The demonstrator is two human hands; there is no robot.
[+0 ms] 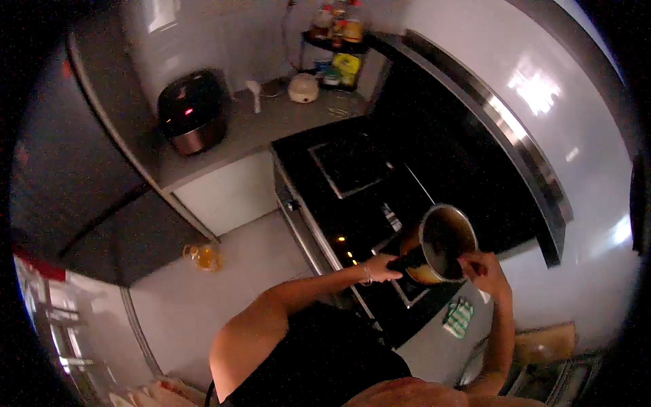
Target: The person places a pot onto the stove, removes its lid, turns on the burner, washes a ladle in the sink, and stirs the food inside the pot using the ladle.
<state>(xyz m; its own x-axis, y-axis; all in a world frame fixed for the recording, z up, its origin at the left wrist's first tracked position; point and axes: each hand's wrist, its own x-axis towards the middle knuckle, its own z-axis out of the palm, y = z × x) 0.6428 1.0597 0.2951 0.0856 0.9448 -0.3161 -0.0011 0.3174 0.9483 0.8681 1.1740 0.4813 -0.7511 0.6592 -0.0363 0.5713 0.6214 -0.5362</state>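
A metal saucepan (447,227) with a dark inside is held over the near part of the black gas stove (352,224). It leans so that its mouth faces up toward me, and an orange-brown glow shows on its side. My left hand (384,267) is closed around the saucepan's black handle (409,260). At the opposite side of the rim is my right hand (483,271), its fingers pinched together against or just inside the edge. What they hold, if anything, is too blurred to make out. Below it, a green-and-white striped cloth (459,317) lies on the counter.
A rice cooker (193,112) stands on the far counter, with a small cream appliance (303,89) beside a corner rack (337,47) of bottles. The range hood (495,115) juts out above the stove. An amber object (203,257) is on the floor.
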